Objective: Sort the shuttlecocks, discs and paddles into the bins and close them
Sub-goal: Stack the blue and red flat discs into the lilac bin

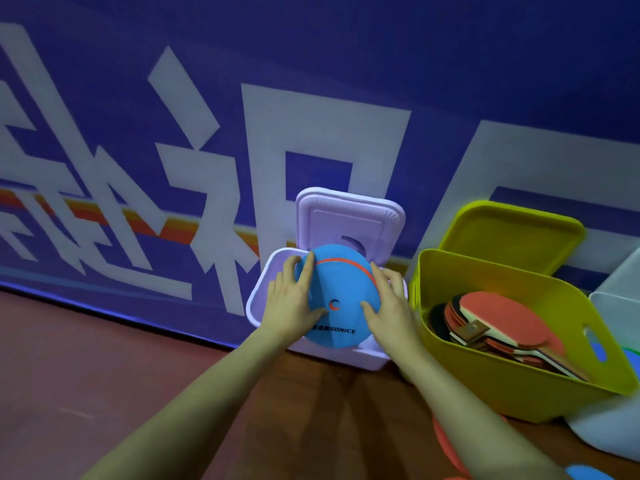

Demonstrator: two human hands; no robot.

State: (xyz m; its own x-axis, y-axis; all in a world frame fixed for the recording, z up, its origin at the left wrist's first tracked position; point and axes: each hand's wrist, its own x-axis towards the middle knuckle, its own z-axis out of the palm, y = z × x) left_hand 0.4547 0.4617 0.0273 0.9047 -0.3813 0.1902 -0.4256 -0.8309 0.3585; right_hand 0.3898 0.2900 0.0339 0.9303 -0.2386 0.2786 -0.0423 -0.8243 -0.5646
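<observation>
Blue disc over the lilac bin

My left hand [291,299] and right hand [388,306] press flat, straight-fingered, on the smooth round disc [337,296] over the bin [258,306].

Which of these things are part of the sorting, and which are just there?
Part of the job: blue disc under both hands, left and right; lilac bin; yellow-green bin holding paddles.

Just there: blue banner; brown floor.

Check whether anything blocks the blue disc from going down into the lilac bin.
Nothing visible does. The lilac bin's lid stands open behind it, and the blue disc lies over the mouth, pressed by the left hand and right hand. The disc hides the bin's inside.
</observation>
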